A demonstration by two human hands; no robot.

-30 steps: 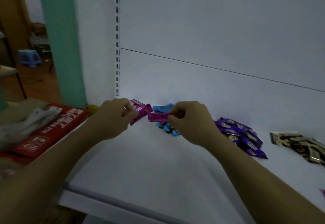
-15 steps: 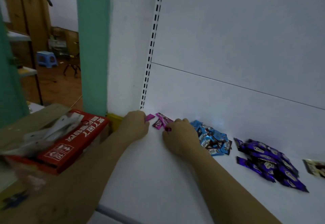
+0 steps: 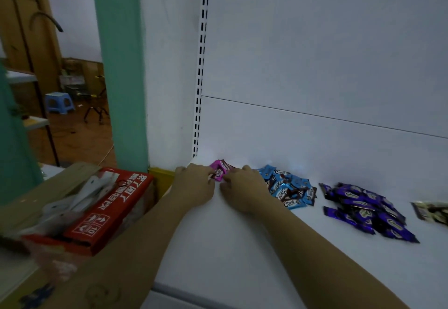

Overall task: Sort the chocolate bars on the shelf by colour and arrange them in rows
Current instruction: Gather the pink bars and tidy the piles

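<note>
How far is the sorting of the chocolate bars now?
Sorting by colour looks mostly done: blue-wrapped chocolate bars, purple-wrapped chocolate bars and gold-and-dark-wrapped bars lie in separate heaps. In hand: the left hand and right hand pinch the pink-wrapped chocolate bars at the back corner. Left: no heap is arranged in rows yet.

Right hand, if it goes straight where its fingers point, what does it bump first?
The pink chocolate bars, just ahead of the right hand; it may be touching them.
</note>
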